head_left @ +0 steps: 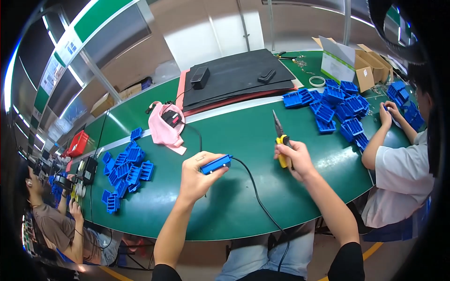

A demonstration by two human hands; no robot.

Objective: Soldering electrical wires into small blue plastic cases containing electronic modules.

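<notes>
My left hand (199,175) pinches a blue plastic housing (216,164) between thumb and fingers, raised above the green table. In my right hand (297,159) is a pair of needle-nose pliers (281,138) with yellow and black handles. Its long jaws point up and away from me, look closed, and hold nothing that I can see. The pliers stay apart from the blue housing. A black cable (255,187) runs from beside the housing down towards my lap; whether it joins the housing I cannot tell.
Loose blue slotted housings lie in a left heap (123,169) and a right heap (335,105). Beyond my hands are a pink cloth (161,126) with a black device and black sheets (229,79). Cardboard boxes (370,65) stand far right. Co-workers sit at left (61,225) and right (398,173).
</notes>
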